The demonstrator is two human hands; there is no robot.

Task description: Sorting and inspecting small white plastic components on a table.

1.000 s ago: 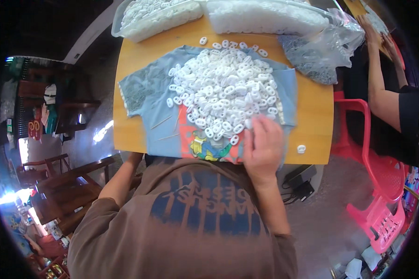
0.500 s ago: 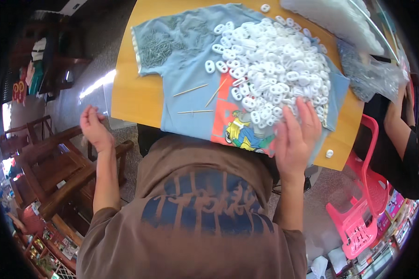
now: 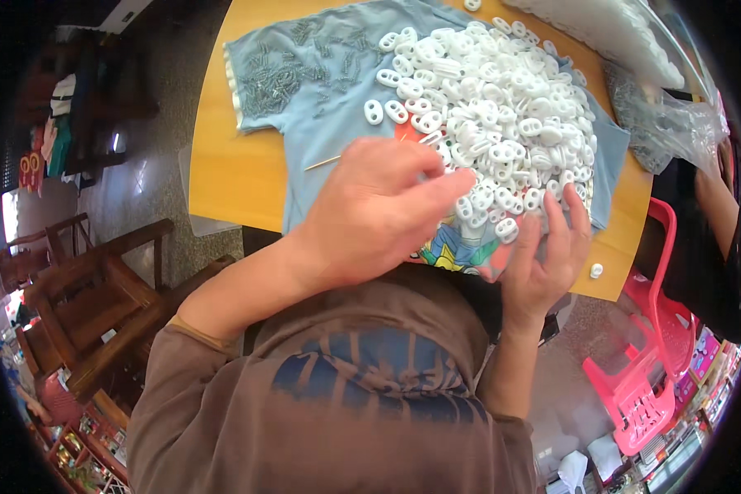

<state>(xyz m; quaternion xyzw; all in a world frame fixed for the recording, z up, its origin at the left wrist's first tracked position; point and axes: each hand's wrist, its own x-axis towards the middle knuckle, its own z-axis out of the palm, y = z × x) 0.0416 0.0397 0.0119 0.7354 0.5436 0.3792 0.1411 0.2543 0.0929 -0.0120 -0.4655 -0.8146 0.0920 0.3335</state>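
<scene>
Head view: white rings (image 3: 502,107) beyond right hand (image 3: 547,263)

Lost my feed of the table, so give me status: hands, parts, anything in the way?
Left hand over blue shirt, fingertips at thin sticks. Right hand flat at edge of white plastic pieces. Nothing blocking the pile.

The person wears a brown long-sleeved shirt (image 3: 337,412) with a dark blue print on the chest; both hands are bare.

Clear plastic bag (image 3: 662,128) of small parts at the table's right edge.
</scene>
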